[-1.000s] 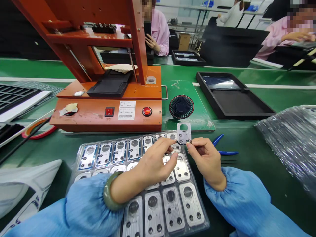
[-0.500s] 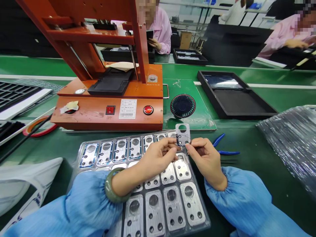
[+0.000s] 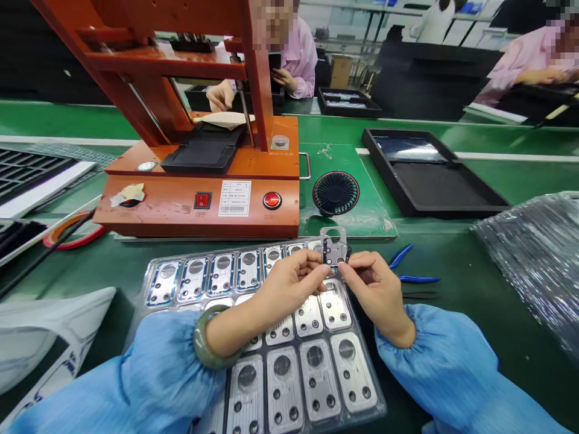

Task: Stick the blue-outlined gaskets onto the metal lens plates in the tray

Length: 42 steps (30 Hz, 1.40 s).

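Observation:
Up above the far right of the tray, a small silvery plate with one large round hole and smaller holes (image 3: 333, 246) is held nearly upright. My left hand (image 3: 296, 277) pinches its lower left edge between thumb and fingers. At its lower right corner, the thumb and finger of my right hand (image 3: 373, 283) are closed on it; a thin dark strip shows along that edge. Beneath my hands lies a clear plastic tray (image 3: 379, 398) filled with rows of similar metal plates (image 3: 315, 381). My left forearm covers part of the tray.
An orange press (image 3: 181, 205) stands behind the tray. To its right are a round black fan grille (image 3: 336, 193) and a black open box (image 3: 452, 187). Blue-handled tweezers or pliers (image 3: 418, 279) lie beside my right hand, near clear plastic sheets (image 3: 534, 253). Co-workers sit opposite.
The small plate has tilted slightly, and a dark strip now shows at its right edge. My hands have barely moved. A co-worker's hand has appeared behind the press.

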{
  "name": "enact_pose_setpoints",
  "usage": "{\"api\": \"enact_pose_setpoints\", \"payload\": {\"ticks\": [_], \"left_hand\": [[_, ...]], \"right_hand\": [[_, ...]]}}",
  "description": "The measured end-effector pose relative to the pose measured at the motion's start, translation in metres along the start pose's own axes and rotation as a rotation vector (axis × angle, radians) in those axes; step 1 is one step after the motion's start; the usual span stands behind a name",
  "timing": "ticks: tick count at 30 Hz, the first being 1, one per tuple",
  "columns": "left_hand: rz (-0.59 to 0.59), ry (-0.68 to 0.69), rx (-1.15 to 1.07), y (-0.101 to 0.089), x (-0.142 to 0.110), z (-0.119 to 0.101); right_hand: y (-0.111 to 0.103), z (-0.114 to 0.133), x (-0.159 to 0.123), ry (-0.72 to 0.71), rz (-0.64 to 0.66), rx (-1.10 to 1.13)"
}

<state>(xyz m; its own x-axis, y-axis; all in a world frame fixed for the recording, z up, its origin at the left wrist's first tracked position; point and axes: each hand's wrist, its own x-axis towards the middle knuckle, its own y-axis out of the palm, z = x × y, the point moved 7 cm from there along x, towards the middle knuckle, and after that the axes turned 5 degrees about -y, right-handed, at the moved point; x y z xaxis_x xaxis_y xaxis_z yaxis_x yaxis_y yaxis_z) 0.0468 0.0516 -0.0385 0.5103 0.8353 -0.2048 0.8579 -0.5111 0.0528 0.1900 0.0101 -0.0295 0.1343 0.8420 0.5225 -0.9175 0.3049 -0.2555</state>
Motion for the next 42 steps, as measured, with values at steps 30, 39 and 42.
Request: {"api": "enact_pose_setpoints", "payload": {"ticks": [30,39,42], "left_hand": [[0.001,-0.066,-0.153,-0.0014,0.0069,0.0077],[0.003,-0.057,-0.086,-0.001,0.0068,0.0049],[0.003,-0.053,-0.08,-0.0008,0.0065,0.0044]], "right_hand": [[0.0053,-0.0031,-0.0015,0.035,0.045,0.003],[0.008,-0.0054,-0.0004,0.044,0.069,0.036],[0.0081,-0.0056,0.0002,0.05,0.077,0.067]]}}
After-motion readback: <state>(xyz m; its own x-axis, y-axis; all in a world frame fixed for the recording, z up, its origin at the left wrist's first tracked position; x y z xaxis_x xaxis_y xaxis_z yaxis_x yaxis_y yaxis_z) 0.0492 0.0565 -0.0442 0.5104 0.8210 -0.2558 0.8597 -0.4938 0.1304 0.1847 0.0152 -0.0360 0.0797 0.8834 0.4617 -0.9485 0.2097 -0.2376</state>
